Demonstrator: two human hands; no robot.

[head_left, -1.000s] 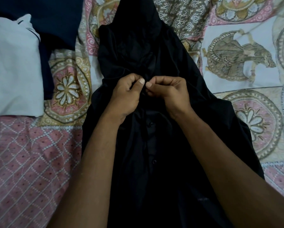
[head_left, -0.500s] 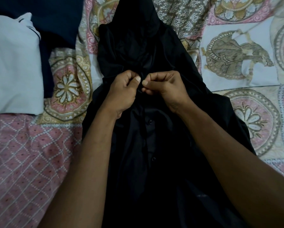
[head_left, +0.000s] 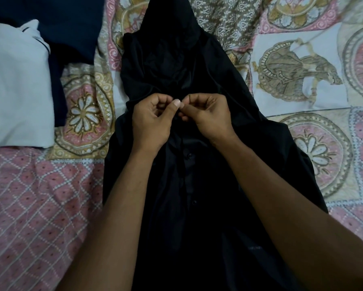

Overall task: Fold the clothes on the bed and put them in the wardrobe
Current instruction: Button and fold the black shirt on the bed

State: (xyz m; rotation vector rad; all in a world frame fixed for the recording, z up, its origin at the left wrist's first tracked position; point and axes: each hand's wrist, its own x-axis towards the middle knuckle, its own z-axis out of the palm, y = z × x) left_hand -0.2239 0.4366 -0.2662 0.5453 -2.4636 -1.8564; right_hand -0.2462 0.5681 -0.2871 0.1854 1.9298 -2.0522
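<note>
1. On the patterned bed point(head_left: 39, 196), I saw the black shirt point(head_left: 197, 217) lying lengthwise, front up.
2. At the shirt's chest, the left hand point(head_left: 153, 120) pinched the front edge, fingers curled and thumb pointing inward.
3. Just beside it, the right hand point(head_left: 207, 116) pinched the same edge, and the two thumbs nearly touched.
4. Below both hands, two buttons point(head_left: 190, 155) showed on the shirt's front.
5. Left of the shirt lay a white garment point(head_left: 14, 80), with a navy garment point(head_left: 71, 24) touching it.

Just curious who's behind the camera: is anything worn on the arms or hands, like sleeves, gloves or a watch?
Nothing visible. The left hand and right hand are bare: no gloves, rings or watch. No sleeve shows on either arm as far as the frame reaches.
</note>
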